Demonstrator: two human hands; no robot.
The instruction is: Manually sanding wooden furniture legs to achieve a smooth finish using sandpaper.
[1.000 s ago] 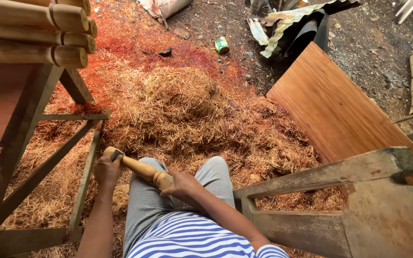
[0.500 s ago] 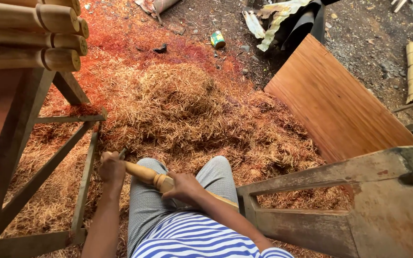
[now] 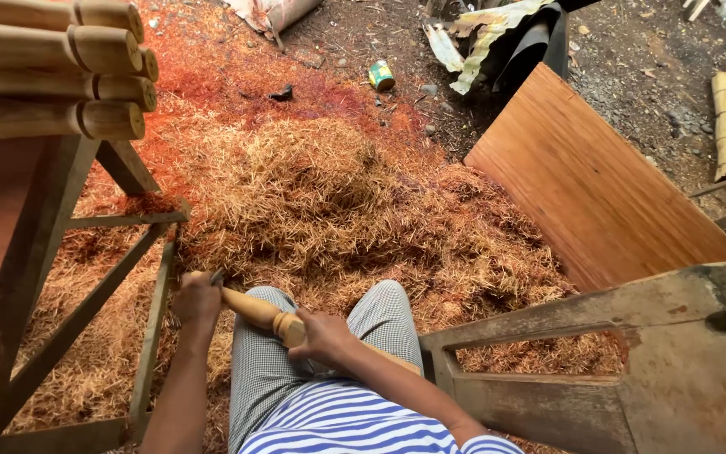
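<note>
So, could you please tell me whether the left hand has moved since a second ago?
No. The left hand grips the end of the wooden stick just right of the frame's leg, as before.

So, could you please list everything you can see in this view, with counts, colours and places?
turned wooden piece: one, tan, across the lap, held at both ends
turned wooden rods: at least four, tan, stacked on the bench top left
wooden bench frame: one, brown, left
wood shavings: one heap, orange-tan, centre ground
wooden board: one, reddish brown, leaning right
weathered wooden stand: one, grey, lower right
can: one, green and yellow, top centre
bamboo piece: one, pale yellow, far right
left hand: grip on the piece's end, beside a small dark tool
right hand: grip around the piece
</note>
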